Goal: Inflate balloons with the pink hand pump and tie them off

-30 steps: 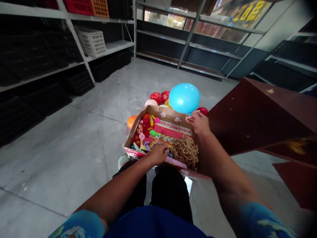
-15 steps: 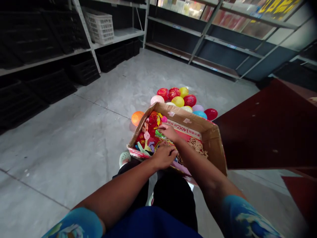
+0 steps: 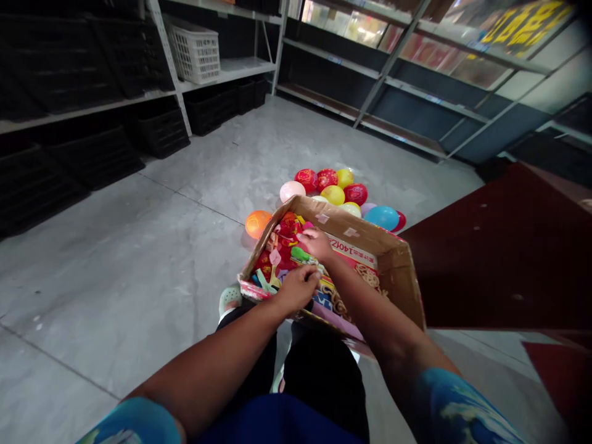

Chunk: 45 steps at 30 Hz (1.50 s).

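A cardboard box (image 3: pixel 393 259) rests on my knees, filled with flat uninflated balloons (image 3: pixel 282 243) in many colours and a heap of tan rubber bands (image 3: pixel 365 277). My left hand (image 3: pixel 296 287) grips the box's near edge with its fingers curled. My right hand (image 3: pixel 315 242) reaches across into the box, its fingers bent down among the flat balloons; what they pinch is hidden. Beyond the box, several inflated balloons (image 3: pixel 333 194) lie on the floor, with a blue balloon (image 3: pixel 382 217) at their right side.
An orange balloon (image 3: pixel 257 223) lies on the grey concrete floor left of the box. Metal shelves with black crates (image 3: pixel 157 132) and a white basket (image 3: pixel 194 52) line the left. A dark red table (image 3: pixel 499 259) stands close at my right.
One second ago my right hand held the inflated blue balloon above the box's far side; that balloon now lies on the floor with the others. My right hand has moved into the box.
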Each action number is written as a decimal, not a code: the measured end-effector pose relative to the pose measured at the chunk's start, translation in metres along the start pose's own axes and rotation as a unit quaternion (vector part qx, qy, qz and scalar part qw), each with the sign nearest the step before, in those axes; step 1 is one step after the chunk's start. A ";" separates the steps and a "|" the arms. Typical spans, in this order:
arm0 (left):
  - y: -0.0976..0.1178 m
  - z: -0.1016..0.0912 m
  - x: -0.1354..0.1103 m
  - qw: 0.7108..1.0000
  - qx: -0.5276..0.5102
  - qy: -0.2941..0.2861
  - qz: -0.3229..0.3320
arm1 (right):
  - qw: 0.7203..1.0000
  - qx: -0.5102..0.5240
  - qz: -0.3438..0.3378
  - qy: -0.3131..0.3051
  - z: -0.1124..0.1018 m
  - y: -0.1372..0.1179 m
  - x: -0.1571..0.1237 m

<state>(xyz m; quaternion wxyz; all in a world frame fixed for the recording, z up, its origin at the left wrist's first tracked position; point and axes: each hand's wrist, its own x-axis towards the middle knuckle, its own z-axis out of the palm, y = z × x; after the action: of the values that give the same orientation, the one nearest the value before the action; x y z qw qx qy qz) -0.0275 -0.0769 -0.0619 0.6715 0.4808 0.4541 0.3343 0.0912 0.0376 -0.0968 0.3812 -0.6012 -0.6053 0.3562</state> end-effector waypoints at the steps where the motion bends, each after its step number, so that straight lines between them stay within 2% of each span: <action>1: 0.002 0.000 0.001 0.999 -0.043 0.014 -0.028 | 1.000 0.009 0.007 0.005 -0.011 -0.004 -0.004; 4: 0.008 0.001 0.004 0.984 -0.145 0.068 -0.082 | 0.999 0.040 0.029 0.008 -0.040 -0.014 -0.021; 8: 0.013 0.001 0.002 0.970 -0.193 0.103 -0.102 | 0.991 0.120 0.056 -0.024 -0.064 -0.025 -0.051; 10: 0.015 -0.002 0.001 0.965 -0.221 0.075 -0.118 | 0.993 0.103 0.035 -0.038 -0.070 -0.031 -0.066; 14: 0.017 -0.008 0.003 0.935 -0.290 -0.037 -0.201 | 0.993 0.003 -0.106 -0.042 -0.076 -0.042 -0.090; 17: 0.019 -0.008 0.008 0.909 -0.336 -0.076 -0.234 | 0.980 -0.025 -0.188 -0.061 -0.081 -0.045 -0.100; 19: 0.020 -0.005 0.010 0.905 -0.351 -0.087 -0.225 | 0.975 -0.045 -0.206 -0.067 -0.084 -0.046 -0.104; 25: 0.024 0.007 0.008 0.916 -0.344 -0.152 -0.136 | 0.971 -0.079 -0.205 -0.094 -0.087 -0.054 -0.112; 28: 0.029 0.008 0.011 0.913 -0.361 -0.125 -0.140 | 0.976 0.007 -0.171 -0.138 -0.090 -0.054 -0.117; 31: 0.035 0.005 0.023 0.903 -0.399 -0.020 -0.155 | 0.982 0.066 -0.132 -0.116 -0.094 -0.043 -0.120; 33: 0.041 0.003 0.033 0.891 -0.423 0.063 -0.153 | 0.989 0.006 -0.103 -0.108 -0.093 -0.030 -0.121; 34: 0.044 0.001 0.039 0.884 -0.433 0.097 -0.147 | 0.984 -0.056 -0.083 -0.145 -0.091 -0.022 -0.122; 35: 0.046 -0.001 0.044 0.878 -0.441 0.120 -0.140 | 0.967 -0.135 -0.059 -0.209 -0.087 -0.015 -0.123; 36: 0.049 -0.004 0.049 0.874 -0.449 0.134 -0.130 | 0.933 -0.217 -0.035 -0.286 -0.082 -0.008 -0.125; 37: 0.052 -0.006 0.053 0.871 -0.456 0.140 -0.119 | 0.885 -0.292 -0.011 -0.362 -0.077 -0.002 -0.128; 38: 0.055 -0.010 0.056 0.868 -0.464 0.139 -0.110 | 0.843 -0.349 0.012 -0.410 -0.071 0.004 -0.130; 39: 0.057 -0.013 0.059 0.866 -0.470 0.134 -0.103 | 0.831 -0.367 0.017 -0.417 -0.066 0.009 -0.133; 42: 0.064 -0.026 0.064 0.863 -0.486 0.102 -0.091 | 0.827 -0.373 -0.002 -0.420 -0.062 0.017 -0.138; 45: 0.070 -0.038 0.066 0.865 -0.489 0.082 -0.077 | 0.864 -0.313 -0.004 -0.395 -0.084 0.015 -0.139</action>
<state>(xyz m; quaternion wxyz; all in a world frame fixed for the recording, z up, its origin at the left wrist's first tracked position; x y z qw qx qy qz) -0.0393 0.0165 -0.0191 0.8044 0.0246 0.3217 0.4989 0.1708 -0.1034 -0.0765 -0.0968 -0.4953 -0.7871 0.3547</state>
